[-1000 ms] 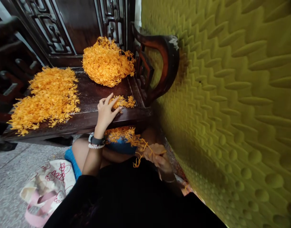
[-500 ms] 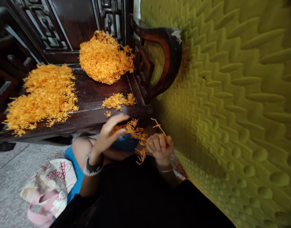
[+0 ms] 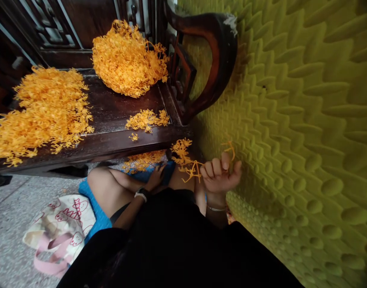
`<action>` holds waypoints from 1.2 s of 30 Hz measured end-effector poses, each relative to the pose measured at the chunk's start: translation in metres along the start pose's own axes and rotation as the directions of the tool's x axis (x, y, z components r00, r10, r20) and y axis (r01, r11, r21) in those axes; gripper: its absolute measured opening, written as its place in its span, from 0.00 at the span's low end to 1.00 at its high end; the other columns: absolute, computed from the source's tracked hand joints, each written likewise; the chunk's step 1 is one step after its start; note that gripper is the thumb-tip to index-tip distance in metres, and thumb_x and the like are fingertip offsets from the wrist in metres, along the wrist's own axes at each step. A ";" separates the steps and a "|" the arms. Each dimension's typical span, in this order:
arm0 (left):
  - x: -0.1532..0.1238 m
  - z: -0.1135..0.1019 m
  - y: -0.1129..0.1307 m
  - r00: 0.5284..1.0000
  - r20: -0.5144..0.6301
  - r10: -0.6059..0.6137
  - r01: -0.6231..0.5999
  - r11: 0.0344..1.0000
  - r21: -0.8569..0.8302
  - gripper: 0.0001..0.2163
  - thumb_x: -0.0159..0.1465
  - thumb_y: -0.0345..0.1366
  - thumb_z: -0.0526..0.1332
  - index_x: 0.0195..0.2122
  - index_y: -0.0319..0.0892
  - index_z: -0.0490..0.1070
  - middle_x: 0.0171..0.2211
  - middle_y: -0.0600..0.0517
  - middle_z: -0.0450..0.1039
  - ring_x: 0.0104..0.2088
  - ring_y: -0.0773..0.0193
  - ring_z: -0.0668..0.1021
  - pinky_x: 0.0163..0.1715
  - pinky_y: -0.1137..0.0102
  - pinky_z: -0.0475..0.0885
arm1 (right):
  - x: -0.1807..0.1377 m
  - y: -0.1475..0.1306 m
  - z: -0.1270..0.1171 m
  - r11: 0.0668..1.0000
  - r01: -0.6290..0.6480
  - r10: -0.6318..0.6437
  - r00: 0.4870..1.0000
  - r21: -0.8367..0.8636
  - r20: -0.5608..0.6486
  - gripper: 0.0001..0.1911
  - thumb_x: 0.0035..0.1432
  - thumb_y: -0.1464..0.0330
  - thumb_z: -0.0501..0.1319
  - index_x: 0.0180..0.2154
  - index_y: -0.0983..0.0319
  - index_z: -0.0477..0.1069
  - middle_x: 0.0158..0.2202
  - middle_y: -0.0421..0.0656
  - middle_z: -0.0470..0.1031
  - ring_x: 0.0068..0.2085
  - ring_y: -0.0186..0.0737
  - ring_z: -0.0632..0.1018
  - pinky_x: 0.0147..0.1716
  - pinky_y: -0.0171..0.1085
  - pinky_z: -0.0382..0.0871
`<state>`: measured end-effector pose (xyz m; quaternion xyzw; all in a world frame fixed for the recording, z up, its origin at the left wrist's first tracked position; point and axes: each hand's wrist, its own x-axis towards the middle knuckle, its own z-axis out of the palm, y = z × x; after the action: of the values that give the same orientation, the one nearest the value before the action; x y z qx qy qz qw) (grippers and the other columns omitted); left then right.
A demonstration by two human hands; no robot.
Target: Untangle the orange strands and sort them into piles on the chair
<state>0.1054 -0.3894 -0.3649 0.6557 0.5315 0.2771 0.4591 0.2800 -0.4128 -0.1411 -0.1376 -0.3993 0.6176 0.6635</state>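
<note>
My right hand (image 3: 221, 175) is raised beside the wall, fingers curled around a thin orange strand (image 3: 230, 149) whose end sticks up past the fingertips. More spidery orange strands (image 3: 193, 171) dangle from its left side, over my leg. Low in my lap, my left hand (image 3: 155, 177) rests over blue cloth, its fingers stretched out and partly in shadow. Nothing shows in it. Just beyond it, under the bench edge, lies a heap of orange pieces (image 3: 144, 161). A further orange cluster (image 3: 181, 149) is between the bench front and my right hand.
On the dark wooden bench (image 3: 111, 116) are a wide orange pile (image 3: 48, 108), a rounded orange heap (image 3: 129, 60) and a small scatter (image 3: 146, 120). A curved armrest (image 3: 222, 60) meets the embossed yellow-green wall (image 3: 291, 120). A printed cloth bag (image 3: 63, 220) lies on the floor.
My left hand has dropped from in front of the bench into my lap. My right hand has moved up and right towards the wall, still with orange strands. The view has shifted slightly.
</note>
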 end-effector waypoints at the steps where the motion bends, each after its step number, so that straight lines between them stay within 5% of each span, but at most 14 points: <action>1: 0.001 0.003 -0.005 0.999 0.036 -0.029 0.027 0.998 0.061 0.13 0.64 0.37 0.59 0.49 0.39 0.69 0.49 0.43 0.70 0.48 0.56 0.74 0.47 0.58 0.71 | -0.001 -0.002 -0.001 1.000 0.005 -0.006 1.000 -0.015 -0.009 0.21 0.63 0.53 0.51 0.23 0.58 0.53 0.13 0.31 0.46 0.14 0.30 0.47 0.12 0.30 0.47; 5: 0.009 0.014 -0.012 0.986 0.131 -0.102 0.070 0.971 0.229 0.15 0.66 0.39 0.59 0.51 0.39 0.68 0.50 0.45 0.70 0.46 0.58 0.75 0.45 0.58 0.73 | -0.006 -0.004 -0.005 0.994 -0.004 -0.007 0.995 -0.108 -0.102 0.22 0.61 0.52 0.53 0.22 0.58 0.53 0.12 0.31 0.46 0.14 0.30 0.46 0.13 0.31 0.48; 9: 0.005 0.012 0.001 0.991 0.128 -0.042 0.007 0.965 0.262 0.10 0.66 0.36 0.58 0.45 0.36 0.70 0.43 0.46 0.73 0.40 0.61 0.77 0.40 0.63 0.74 | -0.006 -0.005 -0.008 0.992 -0.011 -0.005 0.992 -0.123 -0.130 0.21 0.61 0.53 0.54 0.23 0.58 0.56 0.12 0.31 0.47 0.15 0.30 0.47 0.14 0.31 0.48; 15: -0.029 -0.048 0.071 0.971 -0.023 0.236 -0.226 0.950 0.215 0.09 0.68 0.36 0.54 0.42 0.41 0.72 0.42 0.46 0.71 0.45 0.61 0.74 0.47 0.66 0.69 | 0.001 -0.009 -0.012 0.993 -0.005 0.000 0.999 -0.120 -0.046 0.20 0.61 0.53 0.54 0.23 0.58 0.61 0.13 0.32 0.48 0.15 0.30 0.49 0.15 0.32 0.47; 16: -0.032 -0.065 0.085 0.952 -0.051 0.303 -0.286 0.934 0.215 0.08 0.67 0.37 0.55 0.43 0.43 0.72 0.42 0.47 0.71 0.45 0.61 0.73 0.48 0.66 0.68 | 0.002 -0.008 -0.011 0.992 -0.009 0.003 0.999 -0.123 -0.047 0.20 0.61 0.52 0.54 0.23 0.58 0.61 0.13 0.32 0.49 0.15 0.30 0.49 0.15 0.32 0.47; 18: -0.033 -0.100 0.112 0.821 -0.208 0.531 -0.450 0.828 0.335 0.08 0.66 0.36 0.57 0.44 0.44 0.72 0.40 0.48 0.71 0.42 0.61 0.73 0.45 0.66 0.69 | 0.005 -0.006 -0.009 0.992 -0.022 0.014 0.998 -0.125 -0.065 0.21 0.60 0.52 0.55 0.22 0.58 0.61 0.13 0.33 0.49 0.15 0.31 0.49 0.15 0.32 0.48; 21: -0.018 -0.143 0.136 0.701 -0.312 0.641 -0.406 0.719 0.564 0.08 0.66 0.37 0.57 0.43 0.43 0.72 0.38 0.47 0.71 0.40 0.59 0.72 0.43 0.64 0.68 | 0.008 0.001 -0.003 0.992 -0.051 0.042 0.996 -0.111 -0.082 0.21 0.59 0.52 0.56 0.22 0.58 0.60 0.13 0.33 0.49 0.16 0.31 0.49 0.15 0.32 0.48; 25: 0.008 -0.166 0.138 0.760 -0.300 0.577 -0.201 0.648 0.735 0.13 0.67 0.41 0.55 0.45 0.42 0.74 0.42 0.43 0.71 0.46 0.50 0.71 0.47 0.57 0.65 | 0.009 0.009 0.002 0.994 -0.072 0.067 0.996 -0.082 -0.064 0.21 0.60 0.53 0.56 0.22 0.58 0.58 0.14 0.33 0.48 0.16 0.31 0.49 0.16 0.32 0.49; 28: 0.017 -0.168 0.132 0.799 -0.314 0.512 -0.110 0.639 0.761 0.17 0.67 0.44 0.54 0.53 0.46 0.71 0.54 0.40 0.65 0.56 0.44 0.66 0.54 0.51 0.59 | 0.009 0.012 0.003 0.994 -0.083 0.080 0.996 -0.067 -0.041 0.20 0.60 0.54 0.55 0.22 0.59 0.58 0.14 0.33 0.48 0.16 0.31 0.49 0.16 0.32 0.50; 33: 0.023 -0.173 0.131 0.814 -0.290 0.504 -0.129 0.643 0.755 0.28 0.65 0.51 0.54 0.65 0.51 0.56 0.70 0.42 0.38 0.68 0.41 0.45 0.62 0.43 0.39 | 0.010 0.016 0.002 0.993 -0.101 0.099 0.994 -0.058 -0.041 0.20 0.61 0.54 0.55 0.22 0.59 0.58 0.14 0.33 0.49 0.16 0.30 0.49 0.16 0.32 0.49; 36: 0.032 -0.179 0.130 0.833 -0.263 0.486 -0.156 0.664 0.732 0.36 0.61 0.58 0.55 0.67 0.48 0.51 0.71 0.41 0.32 0.69 0.40 0.39 0.62 0.41 0.32 | 0.013 0.018 0.004 0.993 -0.109 0.107 0.993 -0.043 -0.042 0.21 0.60 0.54 0.55 0.22 0.59 0.56 0.14 0.32 0.48 0.16 0.30 0.48 0.15 0.32 0.48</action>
<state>0.0200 -0.3057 -0.1762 0.7828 0.5556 0.2802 -0.0050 0.2634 -0.3990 -0.1456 -0.1862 -0.3920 0.6404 0.6337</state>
